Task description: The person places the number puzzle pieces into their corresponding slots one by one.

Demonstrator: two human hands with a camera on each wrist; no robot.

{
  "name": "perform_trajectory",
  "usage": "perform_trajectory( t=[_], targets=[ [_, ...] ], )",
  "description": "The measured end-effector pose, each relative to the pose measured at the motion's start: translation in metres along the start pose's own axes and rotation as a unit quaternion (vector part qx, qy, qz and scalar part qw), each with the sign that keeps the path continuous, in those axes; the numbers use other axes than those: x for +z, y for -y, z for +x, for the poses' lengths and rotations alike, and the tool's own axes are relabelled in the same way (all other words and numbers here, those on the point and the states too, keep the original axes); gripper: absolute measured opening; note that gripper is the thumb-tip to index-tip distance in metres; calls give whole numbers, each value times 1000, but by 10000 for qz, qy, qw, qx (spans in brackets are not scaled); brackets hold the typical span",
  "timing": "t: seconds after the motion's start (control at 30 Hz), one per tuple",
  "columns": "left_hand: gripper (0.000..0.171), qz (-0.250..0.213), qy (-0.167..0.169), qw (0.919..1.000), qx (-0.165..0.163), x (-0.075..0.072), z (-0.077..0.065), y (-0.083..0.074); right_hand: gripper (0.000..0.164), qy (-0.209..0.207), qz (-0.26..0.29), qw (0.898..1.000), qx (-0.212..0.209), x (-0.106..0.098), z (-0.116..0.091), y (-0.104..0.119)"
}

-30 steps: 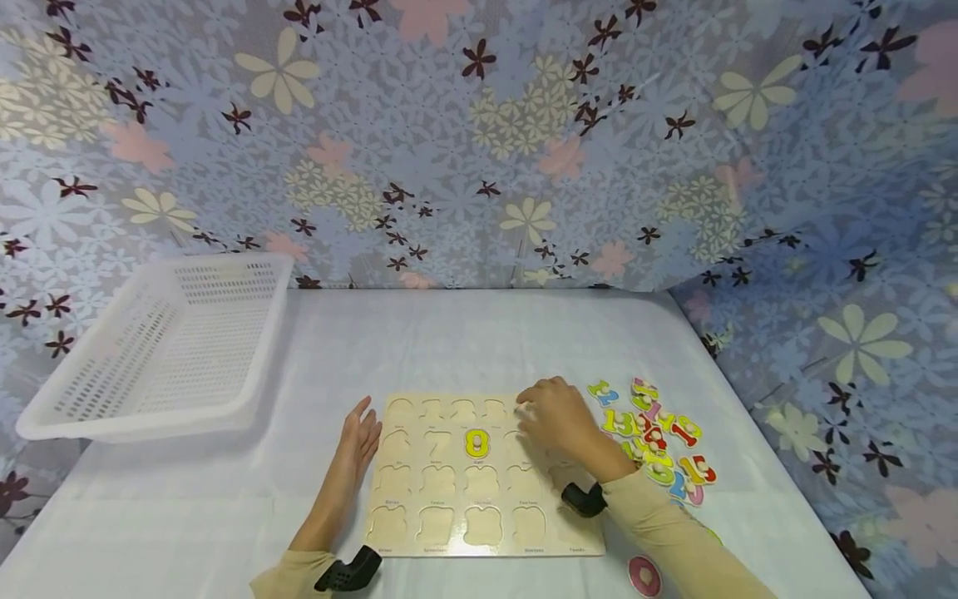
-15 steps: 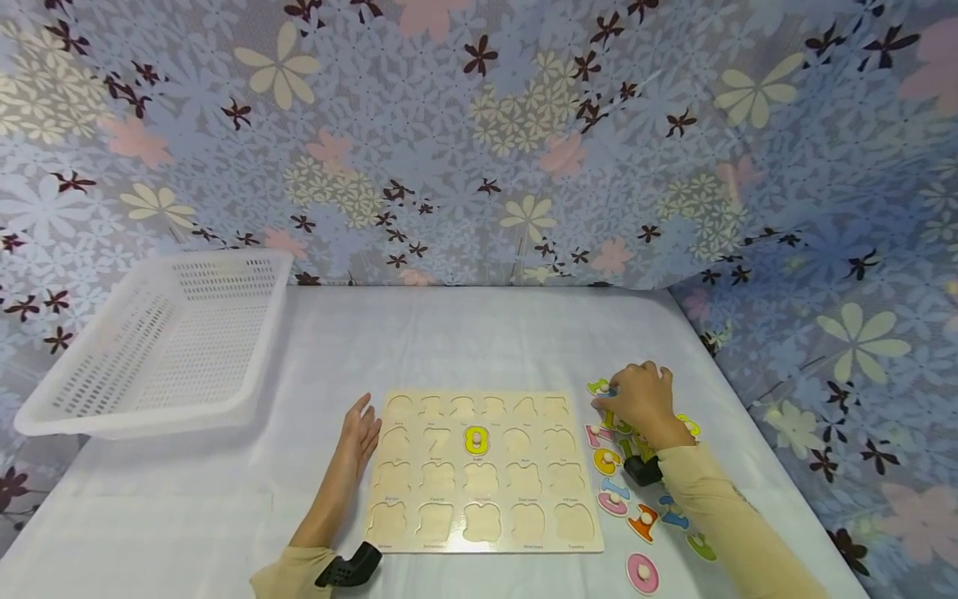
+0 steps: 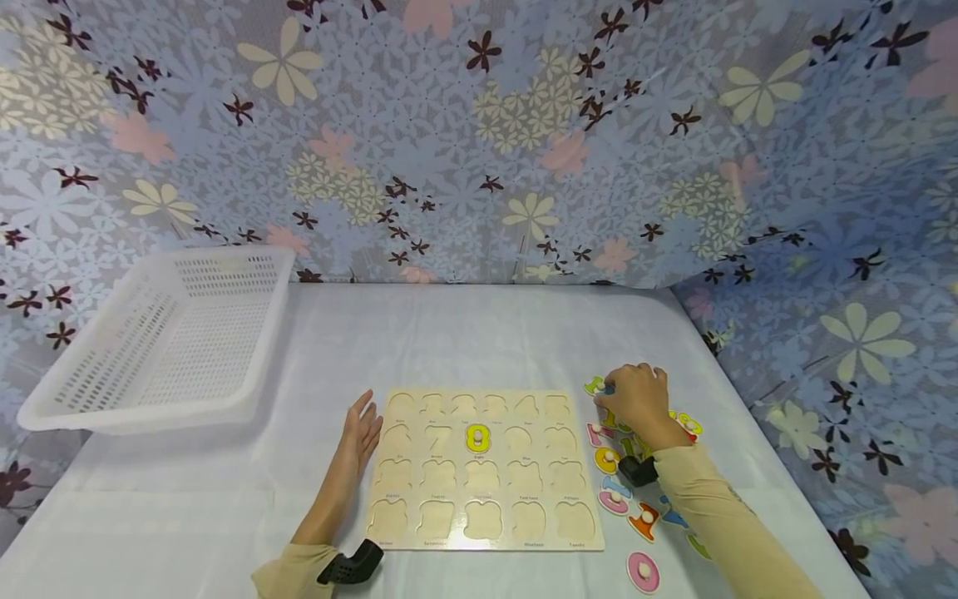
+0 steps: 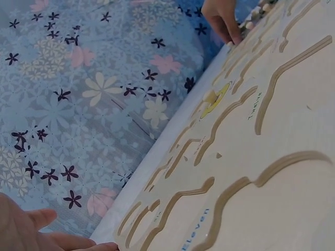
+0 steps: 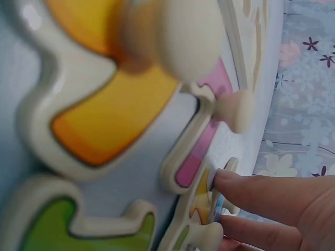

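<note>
My left hand point(image 3: 362, 431) lies with relaxed fingers at the left edge of a wooden number puzzle board point(image 3: 459, 459). Its fingertips reach that edge in the left wrist view. One yellow number 8 piece point(image 3: 477, 438) with a knob sits in the board's second row. Right of the board, my right hand point(image 3: 638, 399) is over a pile of number pieces. Thumb and fingers pinch a green-and-blue number piece point(image 3: 594, 385) there; in the right wrist view its blue part point(image 5: 219, 203) shows between thumb and fingers. The palm hides several pieces underneath.
A white plastic basket point(image 3: 258, 349) stands at the table's left. Loose pieces around my right forearm include a yellow 6 point(image 3: 604, 460), an orange 1 point(image 3: 643, 522) and a pink 0 point(image 3: 643, 571). Floral cloth point(image 3: 419, 166) hangs behind the table.
My right hand has moved from the board's upper right to the loose pieces on the right, then stayed nearly still there. My left hand has stayed at the board's edge.
</note>
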State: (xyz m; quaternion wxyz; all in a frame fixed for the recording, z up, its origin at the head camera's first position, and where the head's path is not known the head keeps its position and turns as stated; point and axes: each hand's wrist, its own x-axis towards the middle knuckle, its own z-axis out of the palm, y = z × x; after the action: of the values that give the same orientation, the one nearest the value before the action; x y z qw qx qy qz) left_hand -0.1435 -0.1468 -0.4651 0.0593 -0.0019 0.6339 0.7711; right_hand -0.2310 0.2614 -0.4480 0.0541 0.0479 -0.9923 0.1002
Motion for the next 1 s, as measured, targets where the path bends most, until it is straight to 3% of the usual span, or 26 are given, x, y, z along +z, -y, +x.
perform_trajectory(
  t=[0.2,0.5,0.83,1.0],
  targets=[
    [64,673,218,9961,522,-6,-9,6,35,-140,57,9999,-62,-3,-4,5],
    [63,760,157,9957,498,-6,-12,4,26,-297,518,9921,-1108,-15,-29,50],
    [63,769,100,9960,437,-6,-11,2,25,45,847,9692,-2314,-5,-54,117],
    [64,715,108,9962,486,-5,-11,3,25,368,759,9612,-2627,6,-67,137]
  ],
)
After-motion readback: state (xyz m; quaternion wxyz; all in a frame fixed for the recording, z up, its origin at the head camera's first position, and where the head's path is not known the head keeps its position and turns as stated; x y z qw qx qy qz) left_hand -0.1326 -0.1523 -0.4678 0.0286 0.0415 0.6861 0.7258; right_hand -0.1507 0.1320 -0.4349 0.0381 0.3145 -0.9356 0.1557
